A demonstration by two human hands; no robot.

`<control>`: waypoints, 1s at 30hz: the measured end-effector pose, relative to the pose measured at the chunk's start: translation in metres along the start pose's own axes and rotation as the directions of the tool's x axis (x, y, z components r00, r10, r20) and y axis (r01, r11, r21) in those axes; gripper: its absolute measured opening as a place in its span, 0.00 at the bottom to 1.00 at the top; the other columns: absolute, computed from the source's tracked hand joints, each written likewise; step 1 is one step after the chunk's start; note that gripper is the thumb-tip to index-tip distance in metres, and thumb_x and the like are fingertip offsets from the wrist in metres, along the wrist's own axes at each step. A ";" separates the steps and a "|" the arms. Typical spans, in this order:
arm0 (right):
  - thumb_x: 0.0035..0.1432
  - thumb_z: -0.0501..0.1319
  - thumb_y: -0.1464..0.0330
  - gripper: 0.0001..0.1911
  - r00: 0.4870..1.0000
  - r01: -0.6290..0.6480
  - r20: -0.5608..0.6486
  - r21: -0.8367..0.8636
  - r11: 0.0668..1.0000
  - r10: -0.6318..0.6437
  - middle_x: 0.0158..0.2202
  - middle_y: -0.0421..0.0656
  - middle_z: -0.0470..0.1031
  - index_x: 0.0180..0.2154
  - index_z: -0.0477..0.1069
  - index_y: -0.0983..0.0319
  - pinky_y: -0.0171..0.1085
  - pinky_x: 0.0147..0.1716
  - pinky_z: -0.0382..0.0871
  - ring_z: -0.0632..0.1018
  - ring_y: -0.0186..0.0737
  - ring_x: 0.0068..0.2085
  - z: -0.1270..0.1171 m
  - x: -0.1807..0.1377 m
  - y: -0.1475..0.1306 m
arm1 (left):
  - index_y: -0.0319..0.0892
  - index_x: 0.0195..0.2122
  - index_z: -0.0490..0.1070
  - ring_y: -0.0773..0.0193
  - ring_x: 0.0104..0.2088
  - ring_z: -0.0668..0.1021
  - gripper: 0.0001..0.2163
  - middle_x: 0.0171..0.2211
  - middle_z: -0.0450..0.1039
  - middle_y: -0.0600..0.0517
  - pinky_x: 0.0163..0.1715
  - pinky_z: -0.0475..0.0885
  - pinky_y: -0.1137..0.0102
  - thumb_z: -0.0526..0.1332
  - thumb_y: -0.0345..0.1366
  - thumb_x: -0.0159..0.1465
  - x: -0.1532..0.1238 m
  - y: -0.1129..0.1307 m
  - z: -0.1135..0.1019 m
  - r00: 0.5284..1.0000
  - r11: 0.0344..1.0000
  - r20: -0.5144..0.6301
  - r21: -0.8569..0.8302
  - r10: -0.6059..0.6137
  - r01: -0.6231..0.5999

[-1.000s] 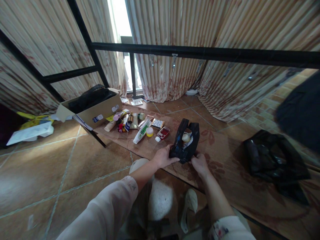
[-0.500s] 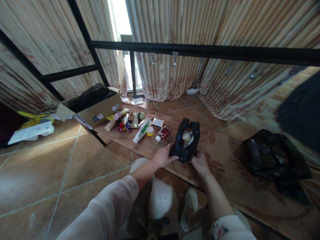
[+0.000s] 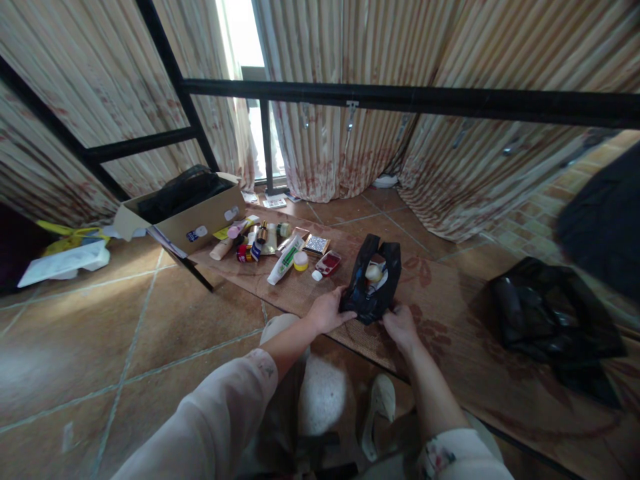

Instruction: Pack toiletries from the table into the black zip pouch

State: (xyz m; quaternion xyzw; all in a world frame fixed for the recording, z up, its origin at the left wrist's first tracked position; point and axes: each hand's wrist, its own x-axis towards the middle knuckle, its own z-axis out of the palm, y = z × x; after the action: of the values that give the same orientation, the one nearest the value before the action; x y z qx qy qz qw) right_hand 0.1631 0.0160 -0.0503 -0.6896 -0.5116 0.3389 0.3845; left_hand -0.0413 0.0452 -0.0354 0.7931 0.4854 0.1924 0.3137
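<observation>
A small black pouch [image 3: 371, 287] stands open on the low patterned table [image 3: 450, 313], with a pale jar and other small items inside. My left hand [image 3: 327, 312] grips the pouch's near left edge. My right hand [image 3: 400, 325] pinches its near right edge. Left of the pouch lie several cosmetics: a white tube with green print [image 3: 284, 260], a small yellow jar [image 3: 301, 261], a red compact [image 3: 327, 263] and a glittery case [image 3: 316, 245].
A cardboard box [image 3: 193, 217] with black stuff inside sits at the table's left end. A crumpled black bag [image 3: 550, 313] lies on the table at the right. A black metal frame bar [image 3: 400, 97] crosses overhead. Curtains hang behind. My slippered feet show below.
Hardly anything differs. Both hands stay on the pouch's near edge; the view has tilted very slightly.
</observation>
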 end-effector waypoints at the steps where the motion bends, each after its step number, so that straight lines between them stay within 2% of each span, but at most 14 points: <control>1: 0.50 0.54 0.65 0.20 1.000 0.003 0.002 -0.005 1.000 -0.003 0.29 0.46 0.80 0.40 0.78 0.67 0.37 0.32 0.69 0.79 0.48 0.37 0.000 0.000 0.000 | 0.41 0.58 0.61 0.53 0.45 0.79 0.30 0.46 0.76 0.45 0.46 0.73 0.63 0.66 0.44 0.56 0.000 0.000 0.000 1.000 1.000 0.001 -0.001 -0.003 0.003; 15: 0.50 0.54 0.65 0.19 1.000 0.022 -0.001 -0.030 0.999 -0.022 0.30 0.46 0.80 0.39 0.78 0.66 0.37 0.33 0.69 0.79 0.48 0.37 -0.001 -0.001 -0.002 | 0.41 0.58 0.60 0.53 0.45 0.79 0.30 0.45 0.77 0.46 0.47 0.73 0.63 0.66 0.38 0.55 0.000 0.004 -0.002 1.000 0.999 0.014 0.029 -0.017 0.016; 24: 0.51 0.54 0.64 0.22 1.000 0.011 0.010 -0.084 0.996 -0.010 0.33 0.47 0.80 0.43 0.77 0.66 0.38 0.33 0.68 0.79 0.48 0.37 -0.001 -0.001 -0.004 | 0.40 0.59 0.60 0.52 0.46 0.79 0.31 0.45 0.77 0.45 0.48 0.73 0.63 0.66 0.39 0.54 -0.001 0.006 -0.003 1.000 0.999 0.011 0.035 -0.018 0.018; 30: 0.51 0.54 0.64 0.21 1.000 0.027 0.002 -0.071 0.997 -0.027 0.31 0.46 0.80 0.43 0.78 0.65 0.38 0.33 0.68 0.79 0.48 0.37 -0.001 0.000 0.000 | 0.40 0.59 0.60 0.52 0.47 0.78 0.31 0.47 0.76 0.45 0.48 0.72 0.62 0.66 0.38 0.55 -0.001 0.006 -0.004 1.000 1.000 0.020 0.030 -0.008 0.007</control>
State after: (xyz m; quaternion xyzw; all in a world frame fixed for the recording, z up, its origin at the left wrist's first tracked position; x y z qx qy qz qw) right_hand 0.1635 0.0158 -0.0496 -0.6956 -0.5329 0.3157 0.3639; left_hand -0.0404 0.0435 -0.0286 0.7978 0.4881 0.1760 0.3071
